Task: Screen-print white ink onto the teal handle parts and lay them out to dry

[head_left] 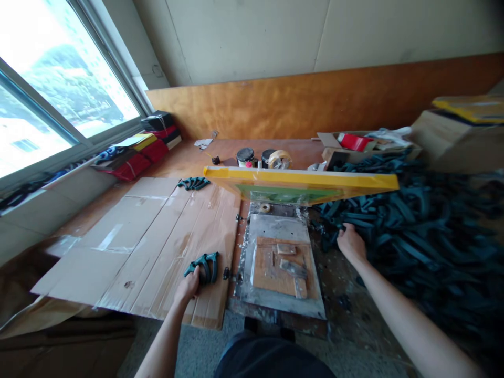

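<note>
Two teal pieces [203, 266] under left hand [188, 286], right hand [350, 242] on pile [413, 231]

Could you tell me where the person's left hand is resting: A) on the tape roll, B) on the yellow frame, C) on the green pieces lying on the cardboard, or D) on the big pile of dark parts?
C: the left hand touches the green pieces on the cardboard.

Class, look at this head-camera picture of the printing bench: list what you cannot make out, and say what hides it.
Head view only:
- Left hand: its fingers are tucked behind the green pieces, so its grip is unclear.
- Right hand: fingertips sink into the dark pile.
- Pile: its right side is blurred.
- Cans: labels too small.
- Yellow screen frame: covers the plate's back edge.
</note>
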`<act>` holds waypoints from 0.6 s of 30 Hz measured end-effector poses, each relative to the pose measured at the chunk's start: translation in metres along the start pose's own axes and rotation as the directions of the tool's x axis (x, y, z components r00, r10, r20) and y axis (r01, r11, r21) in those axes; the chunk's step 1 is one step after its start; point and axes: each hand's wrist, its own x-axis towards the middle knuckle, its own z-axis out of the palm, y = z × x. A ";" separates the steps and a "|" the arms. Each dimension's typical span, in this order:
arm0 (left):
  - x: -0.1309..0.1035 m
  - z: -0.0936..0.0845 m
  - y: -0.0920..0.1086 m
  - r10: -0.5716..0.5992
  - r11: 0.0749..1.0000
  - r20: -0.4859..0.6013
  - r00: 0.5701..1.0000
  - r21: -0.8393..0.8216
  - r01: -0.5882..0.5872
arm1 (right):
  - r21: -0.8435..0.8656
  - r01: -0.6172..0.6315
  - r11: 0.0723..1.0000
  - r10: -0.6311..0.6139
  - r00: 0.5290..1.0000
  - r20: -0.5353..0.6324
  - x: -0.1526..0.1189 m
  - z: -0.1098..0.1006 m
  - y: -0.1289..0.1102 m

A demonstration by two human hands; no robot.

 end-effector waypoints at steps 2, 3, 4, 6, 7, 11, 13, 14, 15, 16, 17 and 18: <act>-0.003 -0.010 0.014 0.017 0.999 0.029 0.999 0.034 -0.018 | 0.046 0.135 0.990 -0.135 0.991 -0.008 -0.023 0.008 -0.017; -0.005 -0.015 0.025 0.039 0.998 0.038 0.999 0.037 -0.040 | 0.077 0.235 0.969 -0.236 0.972 0.008 -0.036 0.013 -0.027; -0.009 -0.020 0.040 0.078 0.997 0.041 0.996 0.026 -0.079 | 0.106 0.363 0.926 -0.368 0.929 0.034 -0.049 0.018 -0.038; -0.020 -0.029 0.080 0.195 0.981 0.028 0.980 -0.027 -0.194 | 0.120 0.599 0.792 -0.609 0.789 0.081 -0.071 0.027 -0.059; -0.028 -0.032 0.105 0.279 0.957 0.007 0.960 -0.085 -0.278 | 0.095 0.682 0.726 -0.688 0.720 0.093 -0.079 0.030 -0.069; -0.081 -0.041 0.216 0.655 0.566 -0.186 0.733 -0.522 -0.638 | -0.070 0.799 0.598 -0.794 0.602 0.089 -0.089 0.035 -0.092; -0.110 -0.046 0.254 0.738 0.375 -0.209 0.642 -0.663 -0.648 | -0.081 0.795 0.602 -0.789 0.607 0.092 -0.088 0.035 -0.093; -0.123 -0.049 0.263 0.763 0.334 -0.198 0.616 -0.694 -0.637 | -0.068 0.790 0.609 -0.784 0.613 0.095 -0.087 0.034 -0.091; -0.133 -0.051 0.266 0.773 0.328 -0.185 0.607 -0.702 -0.632 | -0.048 0.783 0.620 -0.778 0.621 0.095 -0.086 0.032 -0.087; -0.141 -0.052 0.262 0.772 0.343 -0.174 0.611 -0.695 -0.632 | -0.026 0.773 0.634 -0.769 0.633 0.089 -0.084 0.029 -0.081; -0.146 -0.052 0.252 0.763 0.373 -0.162 0.626 -0.679 -0.632 | -0.008 0.760 0.650 -0.757 0.648 0.080 -0.080 0.024 -0.075; -0.148 -0.051 0.237 0.744 0.420 -0.142 0.653 -0.659 -0.623 | 0.007 0.744 0.669 -0.742 0.667 0.067 -0.075 0.017 -0.067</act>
